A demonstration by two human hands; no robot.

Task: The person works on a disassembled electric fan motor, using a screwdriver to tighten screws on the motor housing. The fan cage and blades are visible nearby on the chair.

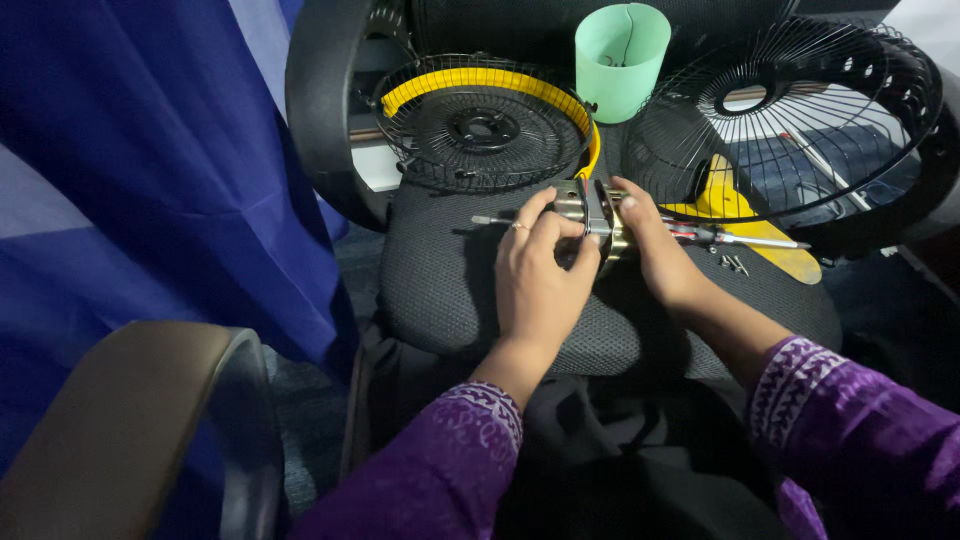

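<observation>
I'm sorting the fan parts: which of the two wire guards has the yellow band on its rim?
The smaller guard on the left, above the left hand. The larger guard on the right is all black wire, tilted upright.

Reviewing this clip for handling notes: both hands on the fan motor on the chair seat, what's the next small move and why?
Probably free the right hand and pick up the screwdriver lying just beside it, while the left hand steadies the motor. Loose screws lie near the tool, and no hand holds one.
</observation>
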